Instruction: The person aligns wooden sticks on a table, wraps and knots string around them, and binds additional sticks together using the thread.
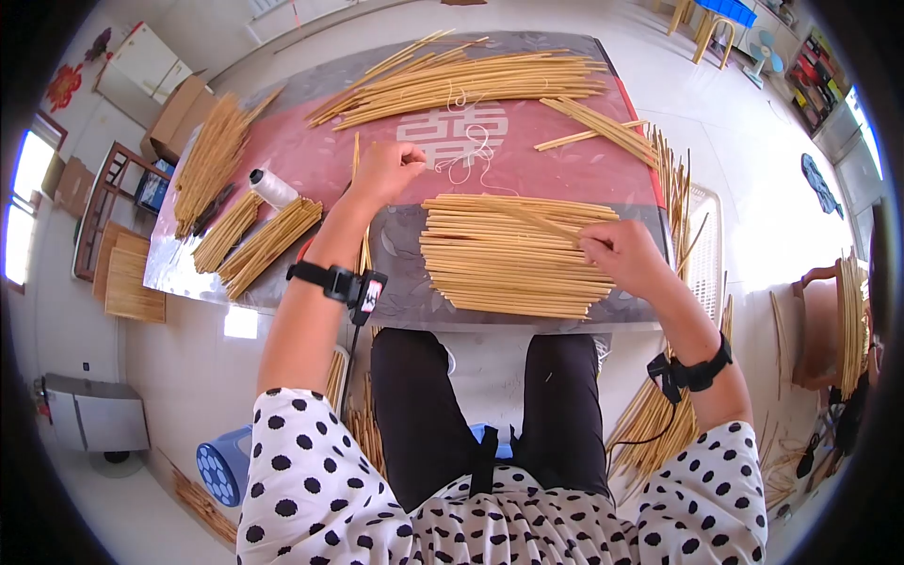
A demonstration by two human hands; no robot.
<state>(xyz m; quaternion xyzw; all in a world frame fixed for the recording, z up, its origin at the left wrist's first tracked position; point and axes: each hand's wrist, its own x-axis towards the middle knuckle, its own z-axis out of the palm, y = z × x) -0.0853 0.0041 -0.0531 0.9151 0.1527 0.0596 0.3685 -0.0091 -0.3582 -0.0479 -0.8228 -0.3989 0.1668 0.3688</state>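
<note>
A mat of straw-coloured sticks (513, 273) lies side by side at the table's near edge. My right hand (623, 252) is at the mat's right end, its fingers closed on a single stick (541, 221) that slants over the upper rows. Up and to the left, my left hand (391, 171) hovers over the table with fingertips pinched together; what they hold, if anything, is too small to make out. Loose white string (478, 141) curls on the table just right of that hand and trails toward the mat. A white thread spool (273, 188) lies farther left.
A large stick pile (471, 89) covers the table's far side, with smaller bundles (273, 240) on the left and loose sticks (603, 127) at the right. Beside the table's right edge stands a white basket (704, 245). A blue stool (221, 466) is on the floor.
</note>
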